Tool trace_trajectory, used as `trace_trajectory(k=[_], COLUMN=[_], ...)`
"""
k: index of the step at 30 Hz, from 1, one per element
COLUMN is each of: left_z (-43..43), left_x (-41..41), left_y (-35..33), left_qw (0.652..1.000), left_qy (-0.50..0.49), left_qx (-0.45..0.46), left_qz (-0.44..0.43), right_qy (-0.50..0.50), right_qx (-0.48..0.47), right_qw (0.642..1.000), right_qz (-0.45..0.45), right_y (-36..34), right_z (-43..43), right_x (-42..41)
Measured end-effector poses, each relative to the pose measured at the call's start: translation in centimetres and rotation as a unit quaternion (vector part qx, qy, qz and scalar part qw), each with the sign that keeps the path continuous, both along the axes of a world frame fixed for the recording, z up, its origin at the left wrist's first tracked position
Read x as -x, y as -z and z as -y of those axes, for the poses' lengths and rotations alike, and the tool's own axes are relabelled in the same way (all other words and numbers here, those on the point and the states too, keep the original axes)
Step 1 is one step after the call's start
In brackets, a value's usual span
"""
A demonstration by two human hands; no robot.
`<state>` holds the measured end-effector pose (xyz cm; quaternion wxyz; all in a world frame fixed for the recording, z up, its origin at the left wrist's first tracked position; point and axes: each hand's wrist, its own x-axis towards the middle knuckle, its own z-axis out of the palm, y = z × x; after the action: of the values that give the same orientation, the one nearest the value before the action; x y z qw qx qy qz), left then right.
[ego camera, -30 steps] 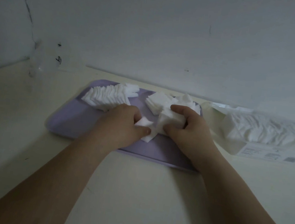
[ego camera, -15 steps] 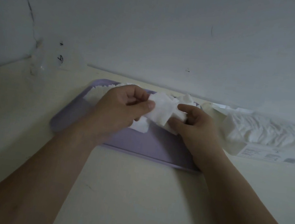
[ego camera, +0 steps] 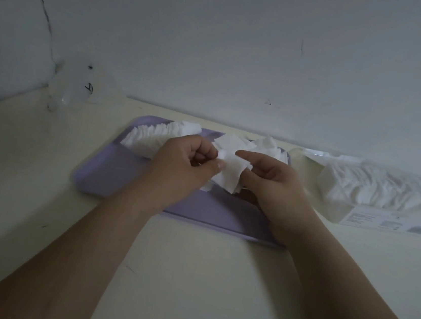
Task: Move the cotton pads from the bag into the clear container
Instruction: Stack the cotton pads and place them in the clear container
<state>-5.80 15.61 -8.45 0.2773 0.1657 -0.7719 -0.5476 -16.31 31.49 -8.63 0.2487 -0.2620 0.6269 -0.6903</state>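
Head view, dim light. A lilac tray (ego camera: 112, 173) lies on a cream table (ego camera: 189, 276), set against a grey wall (ego camera: 244, 44).

Left hand (ego camera: 185, 161): over the tray's middle, fingers curled in, thumb pressed forward. It pinches the left edge of a small stack of cotton pads (ego camera: 230, 172).

Right hand (ego camera: 272, 183): at 3 o'clock of the stack, forefinger reaching over the top and thumb against the near right edge. It holds the stack from that side, the other fingers loosely bent. The stack is square-cut, white, a little splayed, and held clear above the tray floor.

A fanned row of pads (ego camera: 154, 136) lies on the tray at 10 o'clock of the hands, overlapping like shingles. A loose heap of pads (ego camera: 266, 147) lies at 1 o'clock, at the tray's far edge.

The bag (ego camera: 375, 190) lies on the table at 3 o'clock of the tray, just beside it. It is clear film, open at the end facing the tray and well filled with pads. A white label (ego camera: 387, 223) on its near side carries small print and a dark code-like block, both too small to read.

The clear container (ego camera: 78, 84) stands at 10 o'clock of the tray, well apart, in the wall corner. It bears two black marks, the lower one a scrawl that I cannot make out. No pads show inside it.

A dark crack (ego camera: 43, 9) runs down the wall above the container.
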Motion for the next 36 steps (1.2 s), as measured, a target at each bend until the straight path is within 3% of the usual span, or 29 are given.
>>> trace_trajectory(k=[5,8,12,15,18,22,25,29,36], left_z=[-0.2,0.5,3.2,3.2,2.9,2.2,1.6,1.1,0.0], left_x=[0.1,0.3,0.1,-0.5,-0.5,-0.4,-0.5,-0.7,-0.7], left_y=[0.3,0.5,1.4,1.5,1.2,0.9,0.4,-0.7,-1.3], left_qw=[1.000,0.998,0.963,0.934,0.941,0.957,0.978,0.998,0.988], left_qy=[-0.011,-0.024,-0.092,-0.064,-0.043,-0.011,-0.014,0.025,0.100], left_qx=[0.029,0.063,0.216,0.289,0.263,0.192,0.138,-0.032,-0.121], left_qz=[0.000,0.011,0.131,0.200,0.210,0.216,0.152,0.045,0.013], right_qy=[-0.040,0.014,0.087,0.105,0.099,0.108,0.126,0.145,0.120], right_qx=[0.025,-0.011,-0.063,-0.131,-0.181,-0.185,-0.179,-0.147,-0.085], right_qw=[0.999,1.000,0.990,0.967,0.948,0.946,0.945,0.959,0.984], right_qz=[0.018,-0.020,-0.087,-0.192,-0.243,-0.242,-0.243,-0.194,-0.098], right_y=[-0.4,0.2,1.0,0.9,0.5,0.6,0.5,0.7,1.1], right_z=[0.0,0.2,0.3,0.0,0.1,-0.1,-0.1,-0.1,0.1], right_x=[-0.2,-0.2,0.7,0.8,0.2,0.4,0.4,0.7,1.2])
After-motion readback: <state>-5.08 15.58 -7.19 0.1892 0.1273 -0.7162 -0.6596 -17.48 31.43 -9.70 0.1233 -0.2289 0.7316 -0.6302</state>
